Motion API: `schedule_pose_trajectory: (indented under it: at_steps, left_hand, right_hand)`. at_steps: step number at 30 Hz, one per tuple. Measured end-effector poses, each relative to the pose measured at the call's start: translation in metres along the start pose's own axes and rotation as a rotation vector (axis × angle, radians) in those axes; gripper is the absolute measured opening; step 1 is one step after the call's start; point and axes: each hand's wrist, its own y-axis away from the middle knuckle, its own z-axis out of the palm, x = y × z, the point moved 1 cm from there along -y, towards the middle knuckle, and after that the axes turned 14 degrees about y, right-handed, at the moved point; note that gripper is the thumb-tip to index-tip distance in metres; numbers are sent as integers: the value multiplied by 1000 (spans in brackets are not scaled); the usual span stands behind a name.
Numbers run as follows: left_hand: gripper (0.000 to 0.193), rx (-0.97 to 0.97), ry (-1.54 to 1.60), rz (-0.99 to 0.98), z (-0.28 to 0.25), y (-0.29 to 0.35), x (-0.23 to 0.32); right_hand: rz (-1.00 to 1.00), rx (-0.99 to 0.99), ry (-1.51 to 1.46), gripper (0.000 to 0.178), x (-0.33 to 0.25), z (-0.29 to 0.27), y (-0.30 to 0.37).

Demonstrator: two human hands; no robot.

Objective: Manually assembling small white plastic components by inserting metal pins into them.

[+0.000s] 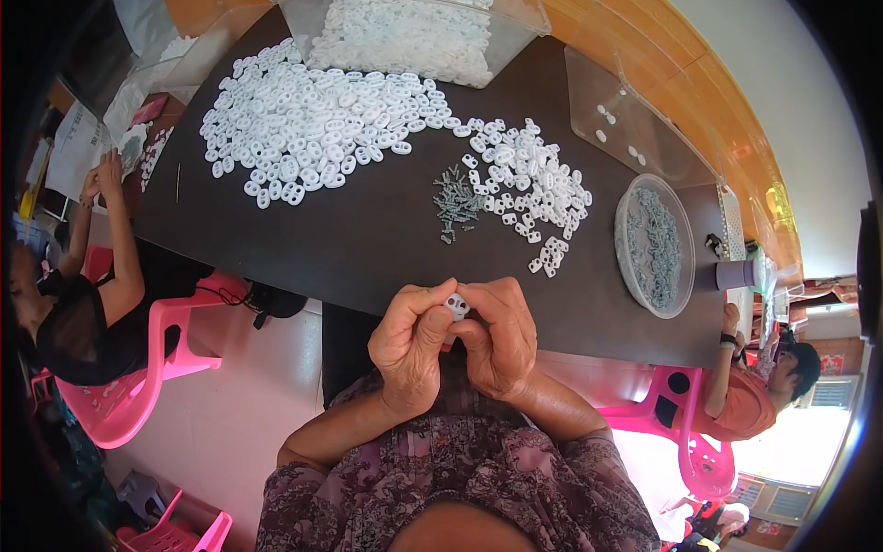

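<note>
My left hand (412, 345) and my right hand (498, 342) meet just off the table's near edge. Their thumbs and fingertips pinch one small white plastic piece (456, 304) with dark holes in its face. Fingers cover most of its sides. Beyond them on the dark table (368, 244) lies a little heap of grey screws (456, 201). A pile of small white two-holed pieces (543, 175) spreads to its right. Farther off at the left is a larger pile of white oval two-holed pieces (303, 120).
At the right stands a round clear tub (629, 267) of grey screws, near a purple-grey cup (734, 274). Clear bins (524, 28) line the far edge, one full of white parts. People sit on pink chairs at the left (166, 359) and right (704, 460).
</note>
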Motion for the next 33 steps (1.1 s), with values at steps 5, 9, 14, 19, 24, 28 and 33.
schedule_pose_trajectory:
  at_steps: [5,9,14,19,24,28,33]
  left_hand:
    - [26,1,12,-13,0,0,1]
    - [26,-8,-22,-2,-1,0,1]
    - [24,18,-21,8,1,1,1]
    - [24,17,-55,64,2,2,-1]
    - [23,17,-103,120,1,2,-3]
    - [19,21,-190,170,3,-2,-2]
    - [17,30,-199,177,4,-2,-3]
  right_hand:
    - [27,23,24,29,0,1,4]
    - [23,42,30,28,0,3,6]
    - [-2,45,60,28,0,4,7]
    - [-37,56,60,28,2,5,8]
    - [-83,62,84,28,2,6,8]
    - [-90,55,112,28,2,7,9]
    - [-82,80,130,26,0,9,6]
